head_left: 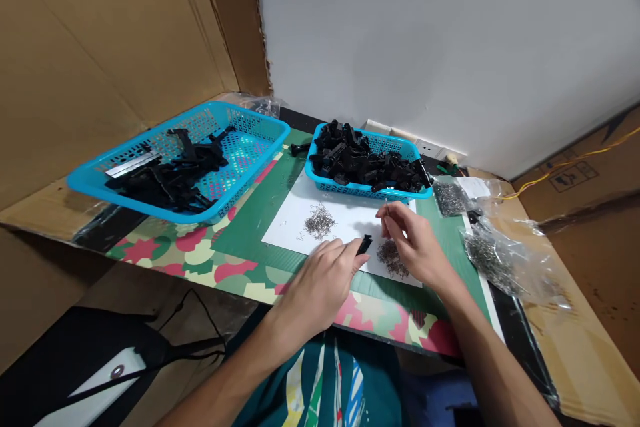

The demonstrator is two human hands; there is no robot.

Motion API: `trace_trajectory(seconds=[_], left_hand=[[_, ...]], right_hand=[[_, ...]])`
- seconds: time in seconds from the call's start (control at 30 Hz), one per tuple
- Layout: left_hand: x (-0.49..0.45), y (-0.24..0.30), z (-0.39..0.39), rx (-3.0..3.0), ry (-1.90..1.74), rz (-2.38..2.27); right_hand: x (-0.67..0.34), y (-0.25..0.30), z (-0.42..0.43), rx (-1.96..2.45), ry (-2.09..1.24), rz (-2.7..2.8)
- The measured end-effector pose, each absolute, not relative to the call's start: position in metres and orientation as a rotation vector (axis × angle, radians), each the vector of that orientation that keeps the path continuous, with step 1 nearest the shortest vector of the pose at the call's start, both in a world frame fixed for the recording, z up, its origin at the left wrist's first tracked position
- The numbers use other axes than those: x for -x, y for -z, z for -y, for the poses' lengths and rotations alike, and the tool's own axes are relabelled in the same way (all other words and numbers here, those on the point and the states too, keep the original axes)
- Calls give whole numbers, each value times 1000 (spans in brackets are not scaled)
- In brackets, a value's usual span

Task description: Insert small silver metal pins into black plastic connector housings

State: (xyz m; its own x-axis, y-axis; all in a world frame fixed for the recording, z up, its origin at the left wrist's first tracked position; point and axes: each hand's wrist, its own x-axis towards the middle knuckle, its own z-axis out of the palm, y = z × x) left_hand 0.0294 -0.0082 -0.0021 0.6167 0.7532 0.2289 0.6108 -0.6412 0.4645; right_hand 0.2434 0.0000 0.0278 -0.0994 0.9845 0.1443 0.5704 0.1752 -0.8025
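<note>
My left hand (320,280) rests near the table's front edge, its fingers closed on a small black plastic part (367,243). My right hand (415,243) is just to its right, pinching a thin metal piece (387,205) that points upward. Both hands hover over a white sheet (345,217). Two heaps of small metal springs lie on the sheet: one (320,220) left of my hands, the other (393,259) under my right hand.
A blue basket (367,190) piled with black plastic parts stands behind the sheet. A larger blue basket (150,203) with a few black parts sits tilted at the left. Clear bags of metal pieces (495,257) lie at the right. Cardboard walls surround the table.
</note>
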Motion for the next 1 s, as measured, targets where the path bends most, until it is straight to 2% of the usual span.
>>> trace_trajectory(seconds=[0.13,0.6,1.0], left_hand=[[-30,1,8,-2494,-560,-1093],[-32,3,9,-2469,-577,-1108],[-33,4,9,-2468,-580,-1128]], right_hand=[[-242,-27,1,1610,-605,1944],[-242,-26,0,1743,-603,1993],[-238,-13,1,1666,-540,1981]])
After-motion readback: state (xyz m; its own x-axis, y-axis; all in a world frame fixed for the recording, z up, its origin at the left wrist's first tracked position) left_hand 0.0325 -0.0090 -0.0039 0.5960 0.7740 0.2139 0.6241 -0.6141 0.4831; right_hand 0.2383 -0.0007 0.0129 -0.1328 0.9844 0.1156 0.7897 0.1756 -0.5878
